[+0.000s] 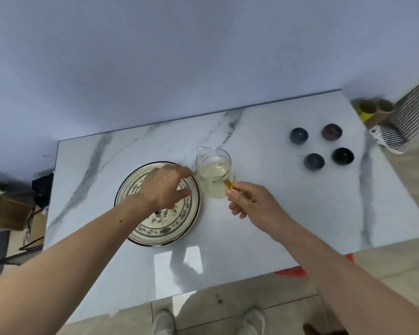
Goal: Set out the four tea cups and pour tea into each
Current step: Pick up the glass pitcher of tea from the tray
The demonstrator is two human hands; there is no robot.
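Observation:
A glass pitcher (213,176) with pale tea stands on the marble table (264,226), spout pointing away from me. Its amber handle (228,184) sticks out toward me. My right hand (253,204) pinches the tip of that handle between thumb and fingers. My left hand (165,186) hovers over a patterned plate (153,228) just left of the pitcher, fingers spread and holding nothing. Several small dark tea cups sit grouped at the back right: a grey-blue cup (299,135), a purple cup (332,132), another grey cup (314,161) and a black cup (343,156).
Cardboard tubes (375,108) and striped fabric (397,131) lie off the table's far right corner. Boxes and dark clutter (7,209) sit on the floor to the left. My shoes (163,321) show below the near table edge.

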